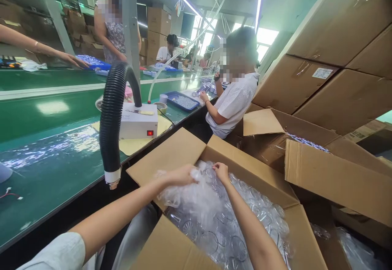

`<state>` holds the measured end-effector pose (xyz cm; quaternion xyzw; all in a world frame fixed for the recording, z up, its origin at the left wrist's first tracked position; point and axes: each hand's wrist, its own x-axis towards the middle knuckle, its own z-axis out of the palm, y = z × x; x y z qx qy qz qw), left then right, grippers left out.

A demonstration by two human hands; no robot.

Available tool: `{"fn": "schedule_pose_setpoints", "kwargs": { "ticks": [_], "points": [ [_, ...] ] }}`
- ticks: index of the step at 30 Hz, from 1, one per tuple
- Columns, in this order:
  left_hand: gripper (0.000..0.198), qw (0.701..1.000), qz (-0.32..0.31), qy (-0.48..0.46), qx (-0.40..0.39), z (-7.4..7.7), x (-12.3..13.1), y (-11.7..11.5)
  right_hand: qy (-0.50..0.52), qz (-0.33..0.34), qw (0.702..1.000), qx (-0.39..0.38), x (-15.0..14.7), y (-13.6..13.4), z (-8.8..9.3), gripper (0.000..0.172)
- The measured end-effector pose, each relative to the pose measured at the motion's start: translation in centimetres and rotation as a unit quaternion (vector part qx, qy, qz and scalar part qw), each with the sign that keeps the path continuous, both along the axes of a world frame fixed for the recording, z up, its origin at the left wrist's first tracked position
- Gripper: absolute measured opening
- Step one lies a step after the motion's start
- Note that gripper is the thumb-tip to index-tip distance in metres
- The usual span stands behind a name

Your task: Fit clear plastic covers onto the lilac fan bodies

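Observation:
An open cardboard box [171,243] stands in front of me, filled with clear round plastic pieces [239,245]. My left hand [184,175] is closed on a bunched clear plastic bag [199,198], which is smeared by motion and lies over the pieces at the box's left side. Near the far corner of the box, my right hand [221,171] has its fingertips pinched together at the edge of the plastic; what they hold is too small to make out.
Left of the box, a black hose [112,119] rises from a white machine [137,121] on the green bench [61,168]. A blue tray [183,101] lies beyond. A person in white [234,102] sits ahead. Cardboard boxes [337,180] crowd the right.

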<state>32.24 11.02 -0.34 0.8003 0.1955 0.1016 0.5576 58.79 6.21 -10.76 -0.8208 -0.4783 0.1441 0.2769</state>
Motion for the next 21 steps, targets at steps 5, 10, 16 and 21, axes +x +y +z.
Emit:
{"fn": "schedule_pose_setpoints", "kwargs": {
  "ticks": [5, 10, 16, 21],
  "points": [
    [0.025, 0.999, -0.014, 0.034, 0.038, 0.4, 0.1, -0.4, 0.001, 0.038, 0.999, 0.009, 0.2, -0.7, 1.3, 0.024],
    [0.026, 0.995, 0.049, -0.003, 0.082, 1.6, 1.0, -0.8, 0.031, 0.1, 0.994, 0.021, -0.9, -1.6, 3.7, 0.02],
    [0.028, 0.992, 0.065, -0.012, 0.108, 1.5, 4.2, -0.5, 0.095, 0.191, 0.976, 0.042, -1.2, -2.0, 6.9, 0.021],
    [0.029, 0.991, 0.094, -0.003, 0.096, 0.6, 4.8, -0.5, 0.031, 0.116, 0.991, 0.05, 0.7, -3.7, 5.3, 0.028]
  ]
}}
